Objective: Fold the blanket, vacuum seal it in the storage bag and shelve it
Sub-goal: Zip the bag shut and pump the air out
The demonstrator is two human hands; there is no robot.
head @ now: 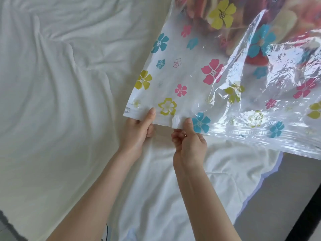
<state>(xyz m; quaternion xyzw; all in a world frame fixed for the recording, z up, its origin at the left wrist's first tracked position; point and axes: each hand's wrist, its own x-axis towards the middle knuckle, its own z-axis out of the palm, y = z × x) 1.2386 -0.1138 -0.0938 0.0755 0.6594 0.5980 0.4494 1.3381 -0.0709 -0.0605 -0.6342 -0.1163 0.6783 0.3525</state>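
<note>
A clear plastic storage bag (217,70) printed with pink, blue and yellow flowers lies across the bed, reaching from the top right down to the middle. A red and cream patterned blanket (243,20) shows through it at the top right. My left hand (139,127) pinches the bag's open zip edge near its left corner, thumb on top. My right hand (189,141) pinches the same edge just to the right, beside a small white slider clip (176,121) sitting on the zip strip.
A white, wrinkled bed sheet (60,84) covers the bed on the left and centre. At the lower right the sheet's edge (257,185) hangs over grey floor (286,197). A dark post (311,206) stands at the far right.
</note>
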